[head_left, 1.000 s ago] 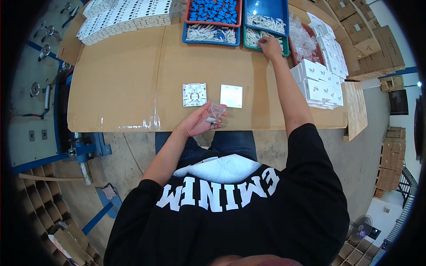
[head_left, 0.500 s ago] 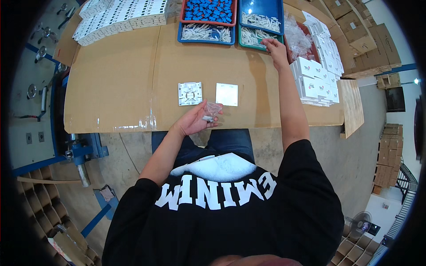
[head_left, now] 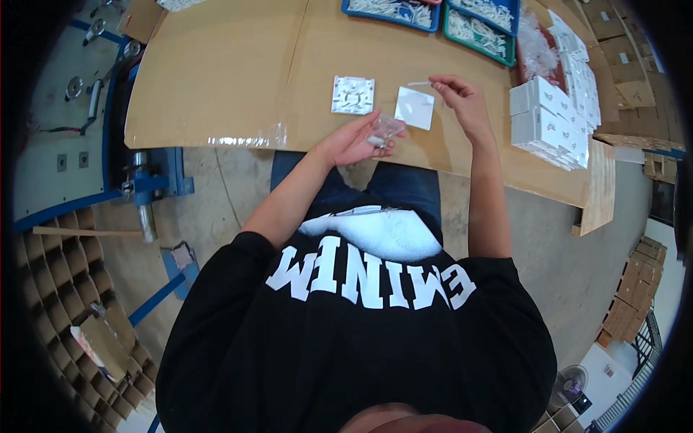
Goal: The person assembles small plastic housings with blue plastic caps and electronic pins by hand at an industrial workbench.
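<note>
A small clear plastic bag with small pale pieces in it lies in my left hand, its fingers curled around it. Between thumb and fingertips, my right hand pinches a thin white stick-like piece, held by one end and pointing left. Beneath that piece lies a flat white square plate. Left of the plate, beyond my left hand, sits a white square frame with moulded detail inside.
Blue tray and green tray with white pieces stand at the far side. A red bin of clear bags and stacked white boxes line the right. Cardboard covers the table.
My right hand has come back from the green tray toward the white plate, bringing the white piece. My left hand still holds the bag. The whole view has shifted.
</note>
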A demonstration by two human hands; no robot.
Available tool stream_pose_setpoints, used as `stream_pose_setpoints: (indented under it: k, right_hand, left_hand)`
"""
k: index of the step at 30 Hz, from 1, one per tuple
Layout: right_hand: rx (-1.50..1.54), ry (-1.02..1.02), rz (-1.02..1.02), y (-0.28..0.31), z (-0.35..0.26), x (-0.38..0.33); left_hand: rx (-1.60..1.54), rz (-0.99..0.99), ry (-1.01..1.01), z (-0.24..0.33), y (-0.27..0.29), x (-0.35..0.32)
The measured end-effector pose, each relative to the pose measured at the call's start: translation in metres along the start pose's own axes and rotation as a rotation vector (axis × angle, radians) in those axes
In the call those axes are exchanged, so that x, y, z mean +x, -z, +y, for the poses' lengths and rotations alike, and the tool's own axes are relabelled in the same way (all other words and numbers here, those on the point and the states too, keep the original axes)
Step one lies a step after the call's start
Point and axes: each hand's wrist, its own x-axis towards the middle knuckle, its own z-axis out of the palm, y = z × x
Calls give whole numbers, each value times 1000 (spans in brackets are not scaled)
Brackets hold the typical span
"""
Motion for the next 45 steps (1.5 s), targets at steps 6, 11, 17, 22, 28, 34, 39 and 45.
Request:
stream_pose_setpoints:
  k: [6, 11, 17, 22, 28, 34, 39, 45]
  right_hand:
    - [-38, 24, -168, -23, 7, -25]
    - [-140, 1, -250, -36, 1, -28]
    - [-279, 129, -320, -53, -11, -29]
    - [-171, 211, -440, -48, -11, -29]
    - [-182, 97, -518, -23, -54, -34]
    - [158, 73, -317, -38, -78, -48]
    - [216, 101, -130, -54, -86, -59]
    - [483, 117, 118, -78, -86, -70]
  left_hand:
    - [38, 3, -6, 1, -6, -2]
    - [67, 18, -32, 0, -7, -4]
    - [225, 128, -73, -4, -9, -7]
    - [418, 238, -154, 2, -43, -11]
    - [869, 387, -384, 9, -106, -26]
    - [1083, 545, -708, 6, -112, -28]
    - [1066, 546, -922, 9, -129, -35]
    - [904, 505, -1055, 6, -152, -42]
